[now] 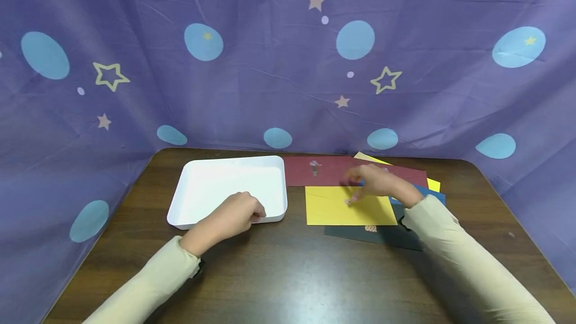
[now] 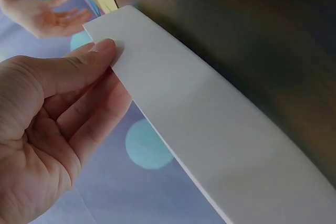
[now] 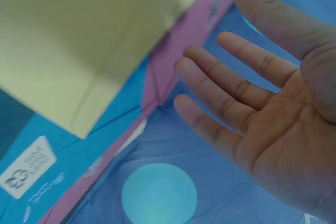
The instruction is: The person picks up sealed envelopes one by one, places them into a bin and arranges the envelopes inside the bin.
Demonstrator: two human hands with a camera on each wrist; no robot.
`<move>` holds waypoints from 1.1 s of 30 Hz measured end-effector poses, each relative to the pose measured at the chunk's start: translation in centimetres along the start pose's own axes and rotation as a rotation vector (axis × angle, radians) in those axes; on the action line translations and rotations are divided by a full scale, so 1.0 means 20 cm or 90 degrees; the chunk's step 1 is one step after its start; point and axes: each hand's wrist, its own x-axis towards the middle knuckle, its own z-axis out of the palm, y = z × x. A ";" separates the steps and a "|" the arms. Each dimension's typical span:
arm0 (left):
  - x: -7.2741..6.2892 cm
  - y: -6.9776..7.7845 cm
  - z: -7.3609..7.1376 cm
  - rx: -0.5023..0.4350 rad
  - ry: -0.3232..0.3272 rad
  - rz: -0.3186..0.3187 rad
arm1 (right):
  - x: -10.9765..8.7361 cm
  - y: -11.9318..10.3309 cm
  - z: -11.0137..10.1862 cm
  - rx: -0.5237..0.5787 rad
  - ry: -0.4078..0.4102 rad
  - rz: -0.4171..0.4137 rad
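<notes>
Yellow envelope [image 1: 326,211] below right grip [image 1: 374,181], fingers apart; left grip [image 1: 231,215] pinching white tray [image 1: 225,179].

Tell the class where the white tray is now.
In the head view, the white tray sits left of centre on the table, the left hand pinching its near wall, a dark red envelope at right.

On a dark brown wooden bench [image 1: 288,284], a white, shallow rectangular tray [image 1: 227,179] is held at its near edge by the left hand [image 1: 235,214]. The right hand [image 1: 377,180] is held over a yellow rectangular paper piece [image 1: 330,209], by which a dark green paper piece [image 1: 391,234] is partly covered. Dark red paper pieces [image 1: 297,173] are laid behind, and a purple cloth [image 1: 270,89] printed with stars and blue dots is hung beyond.
</notes>
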 end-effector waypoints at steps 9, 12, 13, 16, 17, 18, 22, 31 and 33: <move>0.03 0.08 0.05 0.019 -0.007 0.032 | 0.00 0.07 0.03 -0.011 -0.001 -0.019; 0.05 0.10 0.06 0.022 -0.018 0.042 | 0.00 0.09 0.03 -0.013 -0.001 -0.020; 0.05 0.11 0.06 0.022 -0.021 0.045 | -0.01 0.10 0.03 -0.013 -0.002 -0.018; 0.06 0.14 0.06 0.017 -0.029 0.048 | -0.01 0.10 0.03 -0.006 -0.004 -0.006; 0.06 0.14 0.06 0.016 -0.030 0.048 | -0.01 0.10 0.03 -0.006 -0.006 -0.008; 0.05 0.15 0.06 0.012 -0.033 0.045 | -0.01 0.09 0.04 -0.008 -0.006 -0.011; 0.04 0.18 0.05 0.012 -0.034 0.046 | -0.01 0.09 0.04 -0.006 -0.007 -0.013; 0.02 0.22 0.06 0.012 -0.035 0.046 | -0.03 0.08 0.05 -0.026 -0.015 0.007; 0.02 0.23 0.06 0.012 -0.042 0.047 | -0.03 0.09 0.05 -0.026 -0.015 0.013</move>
